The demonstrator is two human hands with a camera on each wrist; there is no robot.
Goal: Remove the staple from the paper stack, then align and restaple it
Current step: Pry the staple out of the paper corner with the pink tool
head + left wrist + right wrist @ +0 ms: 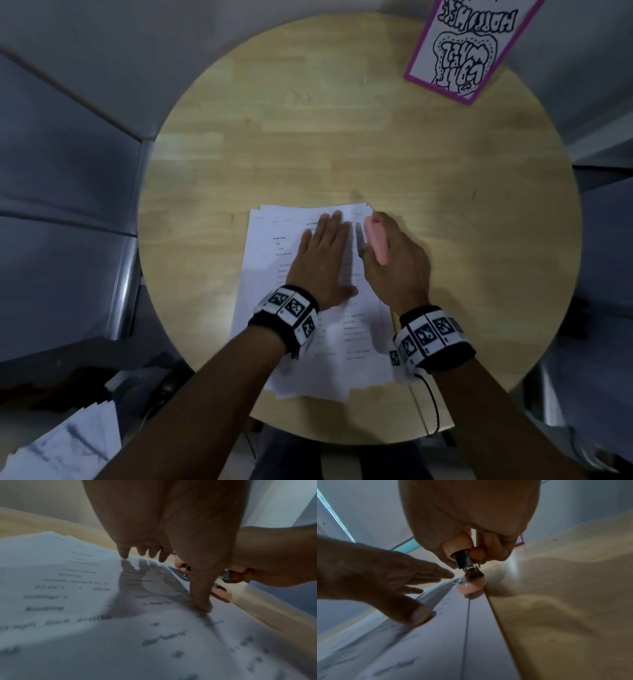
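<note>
My right hand (397, 260) is wrapped round the pink stapler (376, 241), fingers curled on its body, its mouth open. My left hand (322, 260) lies flat, fingers straight, pressing the paper stack (308, 359) onto the round wooden table (342, 137).

Key relation: the stack sits under and just left of the stapler grip. Stapler long axis runs away from me, roughly parallel to the stack's right edge, nose near the far right corner. In the right wrist view the pink base (471, 588) rests at that edge, and the metal head above it is lifted. Right hand is the nearer one to that corner; left palm is beside it, holding the sheets.

Sheet edges look fanned at the far and near ends, so I'd judge alignment imperfect. Whether a staple is in, can't tell.

Print on the pages is too blurred to read. The purple-bordered card (462, 48) far right has doodle lettering, upside down to me, not legible.
</note>
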